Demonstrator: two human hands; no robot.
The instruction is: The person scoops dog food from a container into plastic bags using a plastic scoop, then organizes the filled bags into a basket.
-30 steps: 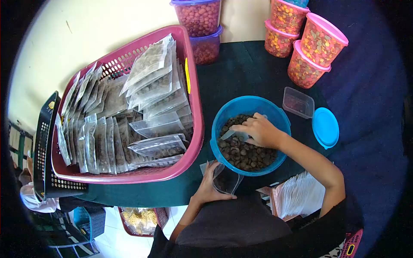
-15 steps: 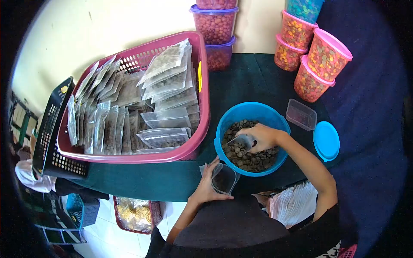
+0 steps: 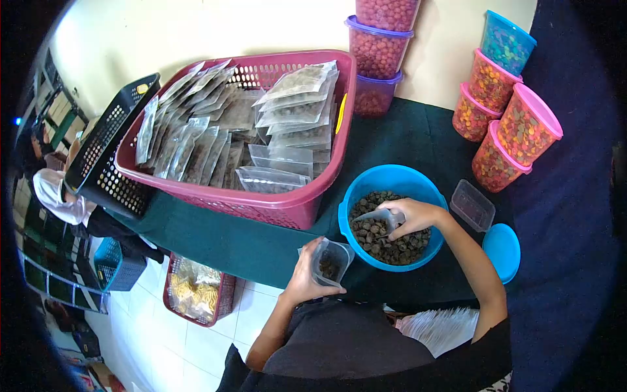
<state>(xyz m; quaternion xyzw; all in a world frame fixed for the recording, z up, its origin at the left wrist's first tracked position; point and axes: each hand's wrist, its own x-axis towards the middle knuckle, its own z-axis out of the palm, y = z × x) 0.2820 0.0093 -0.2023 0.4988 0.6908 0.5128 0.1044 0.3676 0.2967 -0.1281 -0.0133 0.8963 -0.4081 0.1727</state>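
Observation:
My left hand [image 3: 305,273] grips a clear plastic pouch [image 3: 339,256] by its side, with the mouth facing up and dark pieces at the bottom. Just to the right stands a round blue tub [image 3: 345,230] partly filled with small dark brown, chip-like pieces [image 3: 392,251]. Inside the tub, my right hand [image 3: 418,215] is closed around a clear scoop [image 3: 379,215], whose tip lies among the pieces. The scoop's handle is mostly hidden by my fingers.
A maroon basket [image 3: 261,204] packed with filled pouches [image 3: 297,108] stands left, beside a black crate [image 3: 124,189]. Lidded tubs [image 3: 516,134] are stacked at the back. A clear box [image 3: 473,206] and blue lid [image 3: 501,253] lie right. Another person [image 3: 62,196] is at far left.
The whole view has shifted, so the table things appear farther right. The pouch in my left hand is turned with its mouth more open to view. My right hand stays in the tub with the scoop.

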